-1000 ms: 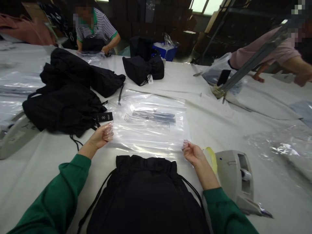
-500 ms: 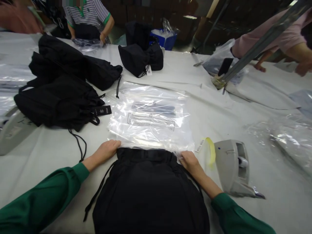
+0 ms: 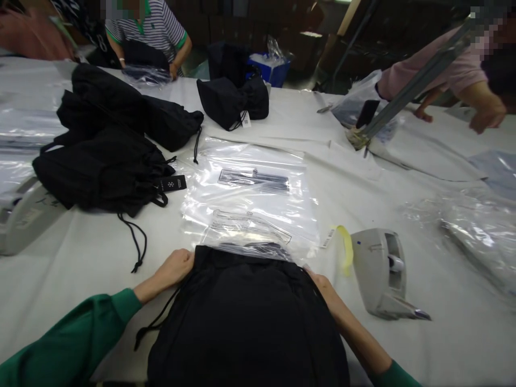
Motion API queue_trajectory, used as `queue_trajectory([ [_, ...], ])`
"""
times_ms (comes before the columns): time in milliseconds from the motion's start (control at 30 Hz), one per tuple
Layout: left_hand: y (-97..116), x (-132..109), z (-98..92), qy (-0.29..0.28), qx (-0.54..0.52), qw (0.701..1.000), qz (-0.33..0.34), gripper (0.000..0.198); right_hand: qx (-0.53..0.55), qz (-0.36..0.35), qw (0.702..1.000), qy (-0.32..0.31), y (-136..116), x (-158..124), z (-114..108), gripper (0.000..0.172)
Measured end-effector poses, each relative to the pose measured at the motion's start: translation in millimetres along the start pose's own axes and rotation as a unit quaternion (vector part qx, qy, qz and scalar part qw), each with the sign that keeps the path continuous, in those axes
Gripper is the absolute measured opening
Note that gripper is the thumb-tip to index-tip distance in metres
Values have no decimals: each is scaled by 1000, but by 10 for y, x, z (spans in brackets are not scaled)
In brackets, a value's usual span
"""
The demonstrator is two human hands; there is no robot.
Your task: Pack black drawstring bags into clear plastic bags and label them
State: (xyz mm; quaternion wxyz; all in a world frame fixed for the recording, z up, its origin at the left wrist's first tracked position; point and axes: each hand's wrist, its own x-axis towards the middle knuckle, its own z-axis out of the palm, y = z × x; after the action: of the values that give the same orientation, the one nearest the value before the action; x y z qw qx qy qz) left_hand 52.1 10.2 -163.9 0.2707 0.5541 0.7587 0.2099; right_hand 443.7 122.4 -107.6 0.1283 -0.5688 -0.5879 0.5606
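Note:
A large black drawstring bag [image 3: 250,322] lies in front of me, its cinched top edge facing away. At its upper left corner, my left hand [image 3: 177,267] is closed on the fabric edge. My right hand [image 3: 322,287] is closed at the upper right side, its fingertips partly hidden. Just beyond the top edge lie clear plastic bags [image 3: 258,207] with printed warning boxes. The nearest plastic is crumpled against the black fabric, and I cannot tell whether it reaches inside or under. A black cord hangs out on the left side.
Several black drawstring bags [image 3: 105,166] are piled at left, one with a black tag [image 3: 173,183]. A grey tape dispenser [image 3: 379,274] and a yellow strip [image 3: 345,248] are at right. A slanted metal pole [image 3: 415,80] rises beyond. Two co-workers handle things across the table.
Both hands have drawn slightly toward me along with the black bag's top edge. The nearest plastic sheet has slid the same way, showing a second printed box behind it.

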Motion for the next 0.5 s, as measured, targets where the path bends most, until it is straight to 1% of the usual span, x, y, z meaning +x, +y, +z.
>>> queue_trajectory([
  [33, -13, -42, -20, 41, -1, 999, 4, 50, -27, -22, 998, 53, 10, -31, -15, 63],
  [67, -34, -109, -36, 80, -3, 997, 12, 49, -61, -64, 990, 107, 40, -74, -36, 63],
  [100, -63, -204, -46, 113, -5, 993, 24, 50, -99, -120, 976, 153, 94, -130, -62, 61],
  [133, -100, -323, -48, 133, -10, 990, 43, 51, -137, -182, 956, 182, 171, -201, -90, 57],
  [167, -144, -461, -40, 137, -16, 988, 69, 52, -171, -240, 935, 196, 264, -281, -116, 50],
  [200, -193, -606, -26, 129, -24, 987, 97, 53, -199, -289, 915, 198, 365, -365, -139, 43],
  [267, -291, -862, 11, 103, -35, 984, 138, 46, -237, -351, 887, 183, 548, -513, -163, 32],
  [300, -333, -949, 26, 101, -32, 984, 143, 38, -247, -363, 883, 163, 610, -562, -165, 30],
  [333, -366, -997, 35, 101, -22, 985, 136, 27, -253, -363, 887, 135, 645, -585, -161, 29],
  [367, -387, -1006, 37, 100, -8, 988, 121, 22, -255, -350, 896, 101, 652, -579, -153, 29],
  [433, -395, -927, 17, 74, 27, 994, 82, 34, -251, -295, 921, 39, 602, -488, -130, 29],
  [467, -383, -857, -2, 46, 42, 996, 59, 39, -251, -256, 933, 30, 556, -413, -114, 28],
  [500, -361, -780, -24, 8, 52, 998, 37, 39, -254, -211, 943, 37, 506, -327, -96, 26],
])
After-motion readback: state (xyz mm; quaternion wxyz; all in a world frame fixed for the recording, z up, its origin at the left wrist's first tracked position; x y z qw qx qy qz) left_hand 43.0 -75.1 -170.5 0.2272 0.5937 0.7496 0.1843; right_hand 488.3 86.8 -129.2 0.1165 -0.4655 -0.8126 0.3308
